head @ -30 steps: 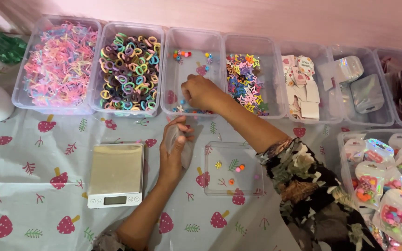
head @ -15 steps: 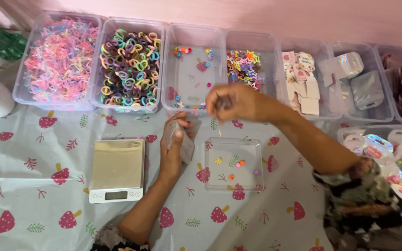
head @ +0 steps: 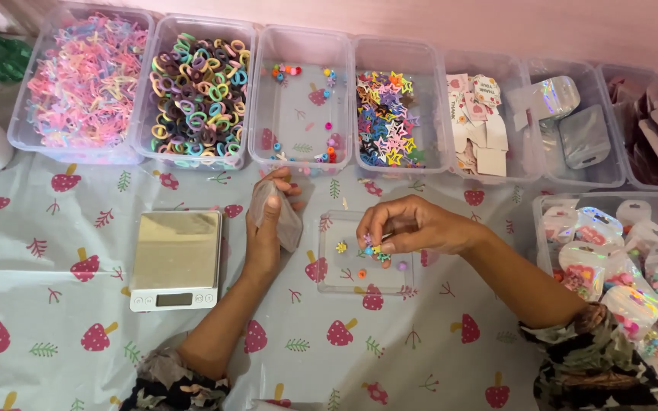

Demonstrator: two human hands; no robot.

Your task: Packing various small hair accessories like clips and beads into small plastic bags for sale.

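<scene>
The left hand (head: 266, 228) holds a small clear plastic pouch (head: 281, 215) upright, mouth accessible, while the right hand (head: 413, 227) pinches tiny colourful beads (head: 375, 251) over the shallow clear tray (head: 329, 278) mid-desk.

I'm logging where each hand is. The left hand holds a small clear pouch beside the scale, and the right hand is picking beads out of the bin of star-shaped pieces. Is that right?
Not quite. The head view shows the right hand over the small clear tray on the tablecloth, fingertips among a few beads there, not in the star bin. The left hand does hold the clear pouch beside the scale.
</scene>
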